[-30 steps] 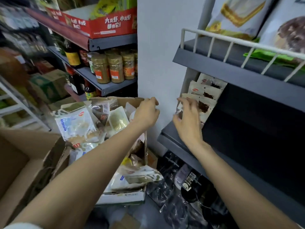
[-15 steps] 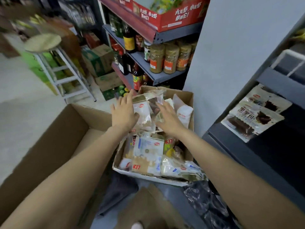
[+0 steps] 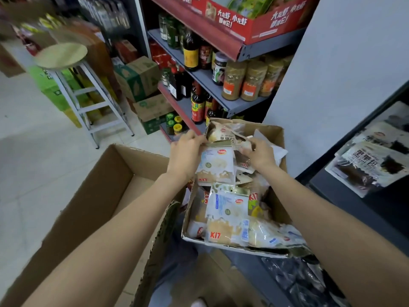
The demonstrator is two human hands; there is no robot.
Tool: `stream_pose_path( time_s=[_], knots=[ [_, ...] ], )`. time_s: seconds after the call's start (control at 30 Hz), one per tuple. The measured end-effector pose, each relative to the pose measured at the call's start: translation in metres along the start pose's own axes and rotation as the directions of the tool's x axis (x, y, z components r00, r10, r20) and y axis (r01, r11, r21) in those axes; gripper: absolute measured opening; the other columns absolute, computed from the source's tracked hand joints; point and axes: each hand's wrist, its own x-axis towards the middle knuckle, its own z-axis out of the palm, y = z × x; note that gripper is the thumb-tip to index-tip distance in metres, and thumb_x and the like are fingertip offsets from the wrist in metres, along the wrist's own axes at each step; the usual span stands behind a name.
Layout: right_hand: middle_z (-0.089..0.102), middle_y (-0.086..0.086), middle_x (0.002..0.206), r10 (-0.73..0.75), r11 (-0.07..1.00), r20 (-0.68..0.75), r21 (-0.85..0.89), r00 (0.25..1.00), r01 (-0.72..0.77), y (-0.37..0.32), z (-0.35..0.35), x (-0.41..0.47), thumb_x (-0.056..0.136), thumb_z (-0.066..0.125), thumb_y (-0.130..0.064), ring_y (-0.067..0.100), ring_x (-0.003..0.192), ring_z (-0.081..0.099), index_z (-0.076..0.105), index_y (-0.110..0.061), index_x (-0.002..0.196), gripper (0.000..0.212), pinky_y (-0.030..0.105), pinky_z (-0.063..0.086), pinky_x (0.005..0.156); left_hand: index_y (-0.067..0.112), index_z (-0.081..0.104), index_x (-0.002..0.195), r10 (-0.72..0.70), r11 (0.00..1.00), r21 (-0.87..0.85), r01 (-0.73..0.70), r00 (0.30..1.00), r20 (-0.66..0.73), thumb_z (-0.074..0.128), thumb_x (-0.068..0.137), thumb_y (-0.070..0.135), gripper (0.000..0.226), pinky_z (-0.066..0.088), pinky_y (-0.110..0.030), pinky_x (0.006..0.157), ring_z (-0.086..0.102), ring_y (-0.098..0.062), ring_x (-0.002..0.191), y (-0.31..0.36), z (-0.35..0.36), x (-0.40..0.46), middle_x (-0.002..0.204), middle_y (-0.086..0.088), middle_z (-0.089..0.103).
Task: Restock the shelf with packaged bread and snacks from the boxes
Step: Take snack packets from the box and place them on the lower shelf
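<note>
Shop aisle (image 3: 44, 151), stocked shelves (image 3: 212, 85).

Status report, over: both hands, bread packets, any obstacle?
Left hand and right hand pinch white-and-tan bread packets over brown cardboard box. Grey shelf part stocked. No obstacle seen.

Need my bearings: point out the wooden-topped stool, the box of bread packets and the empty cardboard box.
stool (image 3: 62, 55), head view, round seat.
box of bread packets (image 3: 271, 132), head view, far wall.
empty cardboard box (image 3: 88, 196), head view, inner wall.

Pale tiled floor (image 3: 33, 151), white stool (image 3: 73, 85) with round wooden seat, grey wall panel (image 3: 332, 85)
</note>
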Motion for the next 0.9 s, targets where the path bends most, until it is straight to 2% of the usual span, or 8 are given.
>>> stream_pose_path(
  time_s=[0.07, 0.17, 0.27, 0.37, 0.5, 0.63, 0.77, 0.9],
  knots=[
    [0.065, 0.01, 0.112, 0.081, 0.962, -0.049, 0.266, 0.996, -0.065, 0.009, -0.019, -0.016, 0.089, 0.063, -0.015, 0.023, 0.095, 0.062, 0.058, -0.011, 0.125, 0.037, 0.026, 0.048, 0.077, 0.01, 0.064, 0.104, 0.043, 0.996, -0.074, -0.047, 0.998, -0.054, 0.052, 0.093, 0.008, 0.016, 0.046, -0.044, 0.083, 0.052, -0.03, 0.099, 0.011, -0.002, 0.004, 0.103, -0.009, 0.054],
    [0.065, 0.009, 0.108, 0.103, 0.882, -0.106, 0.47, 0.989, -0.041, 0.023, -0.05, -0.04, 0.089, 0.061, -0.006, 0.001, 0.07, 0.063, 0.059, -0.003, 0.119, 0.03, 0.007, 0.047, 0.055, 0.003, 0.06, 0.098, 0.113, 0.986, -0.114, -0.12, 0.991, -0.072, 0.05, 0.093, 0.005, 0.011, 0.044, -0.038, 0.079, 0.053, -0.031, 0.099, 0.039, -0.01, 0.012, 0.104, -0.013, 0.06],
    [0.062, 0.005, 0.096, 0.173, 0.798, -0.151, 0.601, 0.973, -0.048, 0.043, -0.083, -0.058, 0.091, 0.059, -0.006, -0.009, 0.052, 0.058, 0.056, -0.003, 0.118, 0.028, 0.008, 0.045, 0.049, 0.004, 0.057, 0.097, 0.193, 0.973, -0.107, -0.205, 0.975, -0.11, 0.048, 0.095, 0.011, 0.011, 0.036, -0.035, 0.069, 0.052, -0.03, 0.094, 0.077, -0.016, 0.014, 0.096, -0.011, 0.063],
    [0.062, -0.005, 0.081, 0.226, 0.761, -0.202, 0.648, 0.953, -0.044, 0.068, -0.115, -0.077, 0.091, 0.06, -0.013, -0.003, 0.06, 0.057, 0.058, -0.013, 0.11, 0.019, 0.02, 0.046, 0.063, 0.008, 0.056, 0.097, 0.307, 0.929, -0.16, -0.332, 0.938, -0.161, 0.047, 0.094, 0.011, 0.01, 0.039, -0.039, 0.069, 0.049, -0.028, 0.089, 0.124, -0.014, 0.01, 0.091, -0.009, 0.061],
    [0.065, 0.003, 0.113, 0.26, 0.759, -0.274, 0.65, 0.926, -0.021, 0.111, -0.153, -0.108, 0.092, 0.058, -0.016, 0.016, 0.099, 0.062, 0.056, -0.015, 0.123, 0.03, 0.03, 0.051, 0.088, 0.007, 0.057, 0.096, 0.38, 0.879, -0.269, -0.394, 0.919, -0.108, 0.044, 0.094, 0.008, 0.013, 0.04, -0.041, 0.072, 0.045, -0.024, 0.086, 0.198, 0.011, -0.002, 0.091, -0.012, 0.06],
    [0.064, 0.008, 0.111, 0.273, 0.755, -0.379, 0.654, 0.884, 0.047, 0.161, -0.192, -0.145, 0.091, 0.058, -0.007, 0.008, 0.086, 0.062, 0.056, -0.005, 0.122, 0.031, 0.015, 0.052, 0.073, 0.008, 0.057, 0.092, 0.408, 0.84, -0.349, -0.415, 0.908, -0.097, 0.047, 0.092, 0.006, 0.011, 0.042, -0.044, 0.073, 0.052, -0.032, 0.087, 0.265, 0.049, -0.02, 0.088, -0.014, 0.062],
    [0.062, 0.009, 0.109, 0.273, 0.794, -0.499, 0.6, 0.822, 0.1, 0.214, -0.225, -0.177, 0.091, 0.058, -0.007, 0.01, 0.085, 0.06, 0.057, -0.014, 0.112, 0.022, 0.007, 0.05, 0.067, 0.003, 0.059, 0.091, 0.391, 0.799, -0.448, -0.402, 0.912, -0.122, 0.048, 0.09, 0.003, 0.011, 0.039, -0.033, 0.07, 0.052, -0.029, 0.086, 0.327, 0.086, -0.039, 0.091, -0.013, 0.064],
    [0.065, 0.013, 0.109, 0.339, 0.827, -0.574, 0.559, 0.745, 0.054, 0.26, -0.249, -0.18, 0.092, 0.056, -0.012, 0.018, 0.09, 0.061, 0.06, -0.003, 0.115, 0.025, 0.026, 0.048, 0.076, 0.004, 0.064, 0.103, 0.422, 0.774, -0.482, -0.412, 0.902, -0.094, 0.048, 0.089, -0.002, 0.022, 0.041, -0.023, 0.069, 0.058, -0.023, 0.084, 0.379, 0.12, -0.053, 0.101, -0.012, 0.068]
  ],
)
